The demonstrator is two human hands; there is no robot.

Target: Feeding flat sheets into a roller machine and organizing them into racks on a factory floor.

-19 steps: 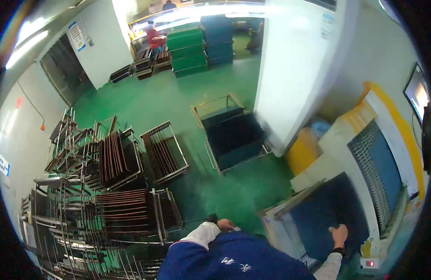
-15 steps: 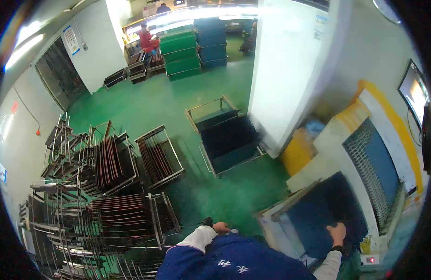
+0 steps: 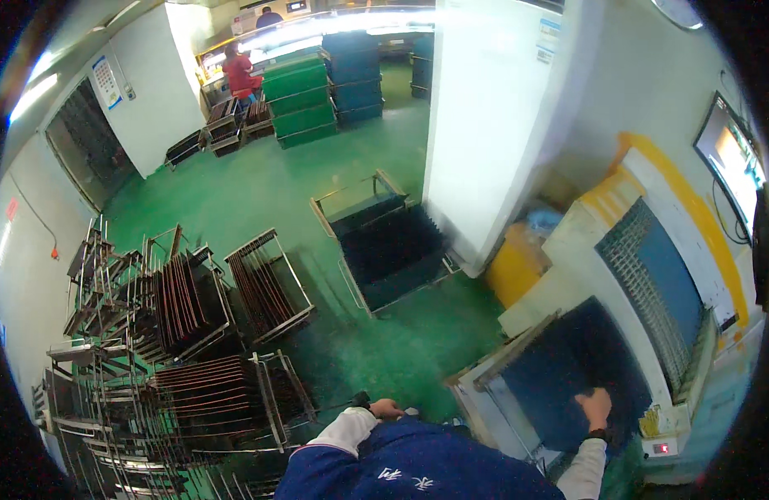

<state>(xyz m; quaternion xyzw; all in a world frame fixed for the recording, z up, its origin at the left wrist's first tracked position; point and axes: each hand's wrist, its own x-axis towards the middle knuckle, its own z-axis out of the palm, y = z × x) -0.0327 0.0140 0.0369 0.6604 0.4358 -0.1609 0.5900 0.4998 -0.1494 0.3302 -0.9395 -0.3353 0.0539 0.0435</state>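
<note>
The dark blue panel (image 3: 551, 371) rests on a light-coloured stand (image 3: 484, 408) at lower right. The right hand (image 3: 595, 407) is over the panel's lower part, toward its lower right corner, fingers bent. Whether the fingers pinch the panel or only rest on it cannot be told. The left hand (image 3: 387, 408) is well apart from the panel, beside the upper edge of the dark blue garment (image 3: 409, 458). Its fingers are partly hidden, and its grip cannot be told.

A white machine (image 3: 559, 250) bounds the panel's upper and right edges; its mesh conveyor (image 3: 651, 292) slopes beside the panel. A control box (image 3: 661, 447) with a lit red display is just beyond the panel's lower right corner. A yellow bin (image 3: 518, 267) stands between the machine and a white column (image 3: 484, 125).

On the green floor (image 3: 376, 342), a metal rack (image 3: 322, 218) carrying dark panels stands beside the column's base. Further metal racks (image 3: 267, 400), loaded with thin copper-edged boards (image 3: 205, 387), crowd the left side, their nearest edge close to the left hand. Stacked green crates (image 3: 301, 100) stand farther back.
</note>
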